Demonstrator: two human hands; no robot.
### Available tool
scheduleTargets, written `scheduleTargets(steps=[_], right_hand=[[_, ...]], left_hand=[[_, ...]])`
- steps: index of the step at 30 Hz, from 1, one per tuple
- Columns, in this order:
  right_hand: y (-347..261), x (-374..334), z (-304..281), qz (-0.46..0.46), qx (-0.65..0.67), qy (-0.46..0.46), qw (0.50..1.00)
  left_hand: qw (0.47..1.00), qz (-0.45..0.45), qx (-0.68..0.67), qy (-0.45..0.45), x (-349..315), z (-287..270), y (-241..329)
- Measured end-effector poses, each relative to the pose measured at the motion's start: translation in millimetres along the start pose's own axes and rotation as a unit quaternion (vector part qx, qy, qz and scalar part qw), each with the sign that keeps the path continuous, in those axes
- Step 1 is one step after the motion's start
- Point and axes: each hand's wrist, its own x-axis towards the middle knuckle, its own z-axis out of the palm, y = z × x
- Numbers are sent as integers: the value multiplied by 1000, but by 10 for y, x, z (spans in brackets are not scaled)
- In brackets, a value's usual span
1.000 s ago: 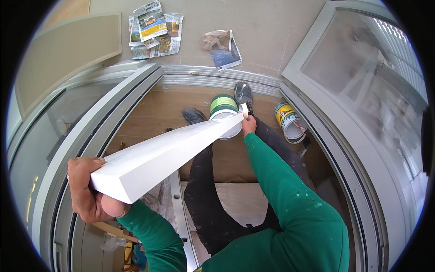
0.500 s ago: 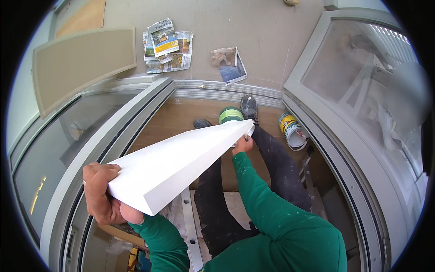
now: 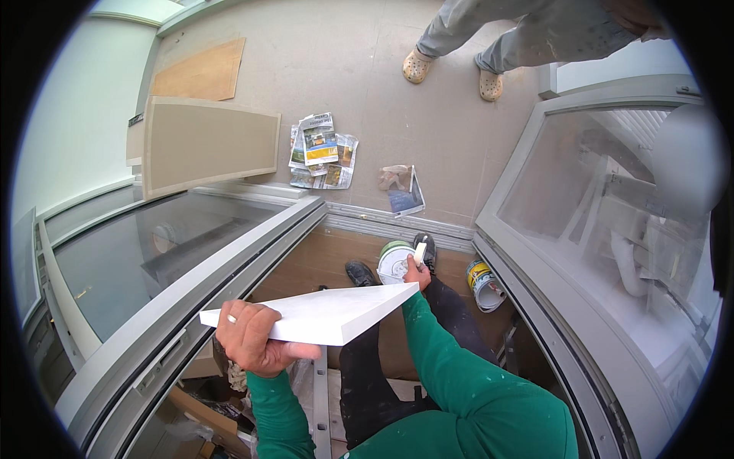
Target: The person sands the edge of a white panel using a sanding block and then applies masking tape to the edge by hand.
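My left hand [image 3: 251,336] grips the left end of a white painted board [image 3: 336,312], fingers over its top and thumb along the near edge. The board is tilted, with its long narrow edge toward me. Beyond its right end, my right hand [image 3: 416,274] is closed around a paintbrush [image 3: 420,254], whose pale tip points away from me. The brush is over or beside an open, white-smeared paint bucket [image 3: 392,262] with a green rim, standing between my shoes. From this angle I cannot tell whether the brush touches the bucket.
A second, colourful bucket [image 3: 485,286] leans at the right window frame [image 3: 550,336]. A metal rail [image 3: 321,394] runs below me. Past the sill lie newspapers [image 3: 325,153], a blue sheet [image 3: 405,200] and a beige panel [image 3: 210,149]. Another person's legs [image 3: 527,38] are at the far right.
The view has tilted up, bringing another person's legs in. My left hand has turned the board so its broad face shows less. The brush in my right hand now shows at the bucket.
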Motion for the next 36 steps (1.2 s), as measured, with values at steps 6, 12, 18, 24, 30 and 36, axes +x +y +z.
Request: scheduleTargets(steps=[6,12,18,24,30,36], right_hand=[[-1553,-307,-275,-46,13,-118,992],[-3279,-493,-28,-212,-33,-194,957],[-4877,-434,503,-372,-213,-245,869],[-6349,-179,1129,-420,-310,-395,756],[-7092,-759,2537,-465,-494,-408,610],[-7727,-1243,3660,-518,-495,-484,502]], left_hand=[[998,-14,30,44,315,-678,384],[989,-18,6,150,823,-1117,356],[980,-23,16,198,1487,-1218,-142],[976,-75,-2,204,2144,-999,-789],[971,-166,75,156,2752,-1249,-1333],[936,-267,140,181,3098,-1408,-1581]])
